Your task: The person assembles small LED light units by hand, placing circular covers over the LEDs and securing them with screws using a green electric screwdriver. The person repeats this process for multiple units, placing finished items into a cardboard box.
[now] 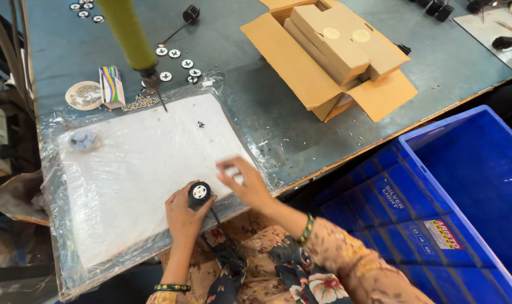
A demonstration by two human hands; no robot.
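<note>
- Black round part [199,193] with a white centre is gripped by the left hand [182,217], fingers closed around it, at the near edge of the white pad [137,169].
- A thin black wire [217,220] is seen hanging from this part toward the lap.
- The right hand [243,183] is held just beside the part; its fingers are pinched on a small white piece [235,176], which is blurred.
- The pad is wrapped in clear plastic and lies on a grey table [256,95].
- A yellow-green hanging screwdriver [133,42] is placed over the far edge of the pad.
- Small white discs [177,59] are scattered near it.
- An open cardboard box [329,53] stands farther right, and a blue crate [464,186] is beside the table.
</note>
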